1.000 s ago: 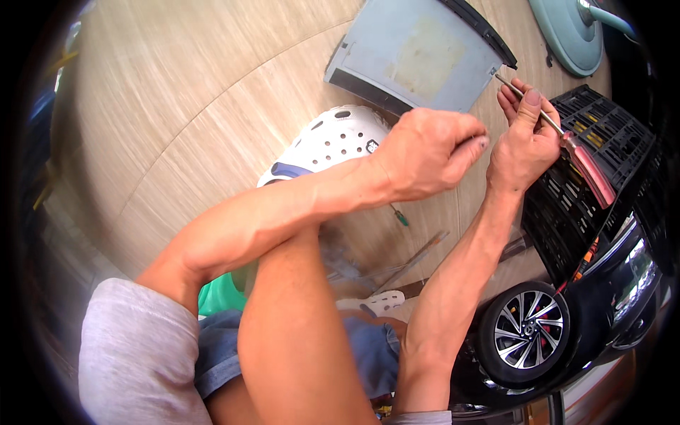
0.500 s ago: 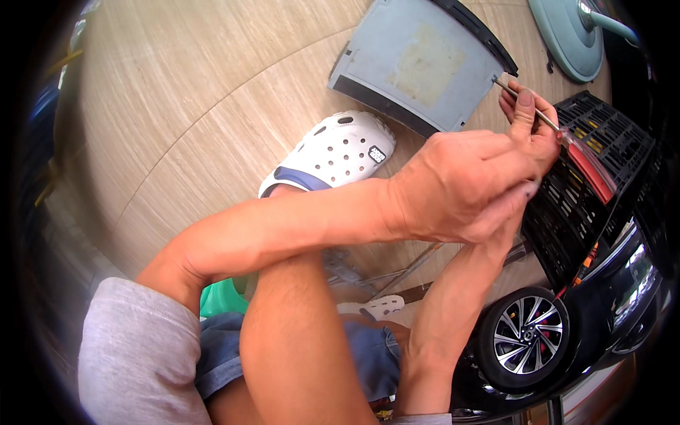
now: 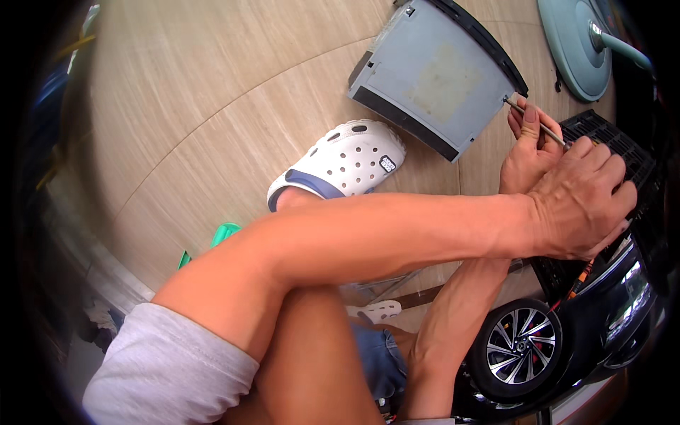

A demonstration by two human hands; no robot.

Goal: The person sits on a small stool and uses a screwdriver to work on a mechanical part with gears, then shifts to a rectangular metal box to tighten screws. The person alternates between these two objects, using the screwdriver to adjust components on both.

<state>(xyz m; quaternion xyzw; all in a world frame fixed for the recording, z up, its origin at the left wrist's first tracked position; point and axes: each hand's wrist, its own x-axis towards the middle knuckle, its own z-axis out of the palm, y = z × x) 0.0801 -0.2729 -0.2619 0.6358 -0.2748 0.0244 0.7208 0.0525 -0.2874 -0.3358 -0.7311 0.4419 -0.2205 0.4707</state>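
Observation:
A grey flat metal box (image 3: 446, 78) with a curved black front edge lies on the floor, a yellowish patch on its top. The tip of a screwdriver (image 3: 551, 132) meets the box's corner beside the black edge. My right hand (image 3: 528, 152) is closed, thumb and fingers pinching the metal shaft near the tip. Farther back along the tool, my left hand (image 3: 584, 195) wraps the handle end, its forearm crossing over my right arm. The red handle is hidden by that hand.
A white clog (image 3: 347, 159) on my foot stands close to the box. At the right are a black slatted crate (image 3: 616, 142) and a black toy car with a spoked wheel (image 3: 520, 343). A pale blue round base (image 3: 577, 49) stands at the upper right. Something green (image 3: 225, 234) shows behind my left arm.
My left hand has moved right, from beside my right wrist onto the screwdriver's handle, covering it. The right hand still pinches the shaft. The whole view has shifted slightly.

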